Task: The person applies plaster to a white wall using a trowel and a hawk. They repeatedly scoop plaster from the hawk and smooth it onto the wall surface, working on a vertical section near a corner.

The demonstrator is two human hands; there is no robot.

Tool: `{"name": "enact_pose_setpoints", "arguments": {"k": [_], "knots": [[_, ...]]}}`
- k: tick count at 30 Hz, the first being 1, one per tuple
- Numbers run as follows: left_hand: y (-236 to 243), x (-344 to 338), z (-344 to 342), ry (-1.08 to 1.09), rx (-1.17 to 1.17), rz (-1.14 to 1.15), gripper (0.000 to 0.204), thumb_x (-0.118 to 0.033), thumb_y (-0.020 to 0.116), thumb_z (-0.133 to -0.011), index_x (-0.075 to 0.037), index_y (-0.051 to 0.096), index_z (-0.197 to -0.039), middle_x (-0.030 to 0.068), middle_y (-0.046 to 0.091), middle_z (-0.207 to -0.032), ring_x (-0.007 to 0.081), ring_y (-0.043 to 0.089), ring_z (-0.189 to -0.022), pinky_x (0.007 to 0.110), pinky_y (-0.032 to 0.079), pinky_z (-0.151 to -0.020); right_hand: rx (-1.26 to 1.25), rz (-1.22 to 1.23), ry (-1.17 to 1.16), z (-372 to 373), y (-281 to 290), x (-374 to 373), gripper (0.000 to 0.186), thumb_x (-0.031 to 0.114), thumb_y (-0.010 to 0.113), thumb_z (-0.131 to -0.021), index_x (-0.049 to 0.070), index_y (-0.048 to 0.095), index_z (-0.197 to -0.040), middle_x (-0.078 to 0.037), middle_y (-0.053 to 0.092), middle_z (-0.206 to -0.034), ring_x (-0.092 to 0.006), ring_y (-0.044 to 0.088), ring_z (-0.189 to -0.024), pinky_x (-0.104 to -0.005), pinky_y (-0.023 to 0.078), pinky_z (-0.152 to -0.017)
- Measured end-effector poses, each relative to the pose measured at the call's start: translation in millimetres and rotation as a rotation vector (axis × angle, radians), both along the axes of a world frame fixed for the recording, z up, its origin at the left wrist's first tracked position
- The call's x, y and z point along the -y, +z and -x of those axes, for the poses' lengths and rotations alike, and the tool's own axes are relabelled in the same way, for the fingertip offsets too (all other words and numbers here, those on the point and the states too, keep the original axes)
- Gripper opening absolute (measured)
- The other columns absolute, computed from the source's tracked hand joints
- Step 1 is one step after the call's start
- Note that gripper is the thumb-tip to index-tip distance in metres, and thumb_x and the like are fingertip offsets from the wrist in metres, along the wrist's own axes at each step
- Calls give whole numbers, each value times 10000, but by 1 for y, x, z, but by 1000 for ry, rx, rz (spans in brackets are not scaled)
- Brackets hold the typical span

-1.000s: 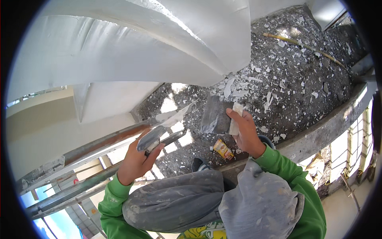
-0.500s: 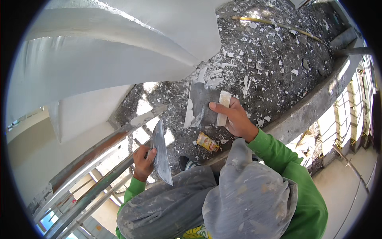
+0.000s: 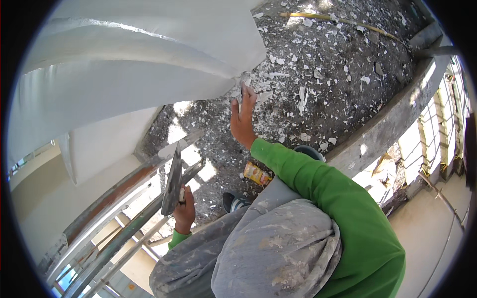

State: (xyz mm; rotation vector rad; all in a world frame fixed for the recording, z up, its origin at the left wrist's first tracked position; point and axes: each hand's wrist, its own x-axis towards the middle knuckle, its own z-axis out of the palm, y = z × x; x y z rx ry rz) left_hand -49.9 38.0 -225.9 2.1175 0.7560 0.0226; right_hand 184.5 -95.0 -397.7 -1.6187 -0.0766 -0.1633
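My left hand (image 3: 184, 211) is closed round the handle of a flat metal trowel (image 3: 172, 184), held low above my knee beside the railing. The trowel's dark blade is tilted nearly edge-on. My right hand (image 3: 243, 121) reaches forward to the lower corner of the pale wall (image 3: 198, 82). Its fingers are round a wide putty knife (image 3: 242, 91), seen almost edge-on and largely hidden by the hand. Whether the knife touches the wall I cannot tell. White flakes (image 3: 266, 97) lie on the ground next to that hand.
A yellow packet (image 3: 257, 174) lies near my sandalled foot (image 3: 233, 202). Poles and a rusty beam (image 3: 107, 196) run along the left. On the right stands a low concrete curb (image 3: 377, 131); a yellowish strip (image 3: 338, 21) lies on the debris-strewn ground beyond.
My right hand has moved forward and left to the wall corner, turning the putty knife from flat to edge-on. My left hand has dropped slightly, and its trowel has tilted.
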Motion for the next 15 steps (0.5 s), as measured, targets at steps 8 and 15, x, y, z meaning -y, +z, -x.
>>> {"name": "enact_pose_setpoints", "arguments": {"k": [8,15], "knots": [[4,3,2,16,42,10,77,-11,561,-933,21,569,-1002,11,545,-759,51,478,-635,222,383,-529,8,160,-54,2,-2,-20,500,148,381,-1006,-38,217,-1440,-205,265,-1322,-342,285,-1257,-446,242,-1066],[10,13,-6,27,36,26,63,-6,558,-926,5,541,-985,3,507,-643,59,460,-533,221,366,-464,55,143,0,7,-10,-27,501,61,421,-975,-23,229,-1430,-203,261,-1318,-353,280,-1249,-445,260,-1060]]}}
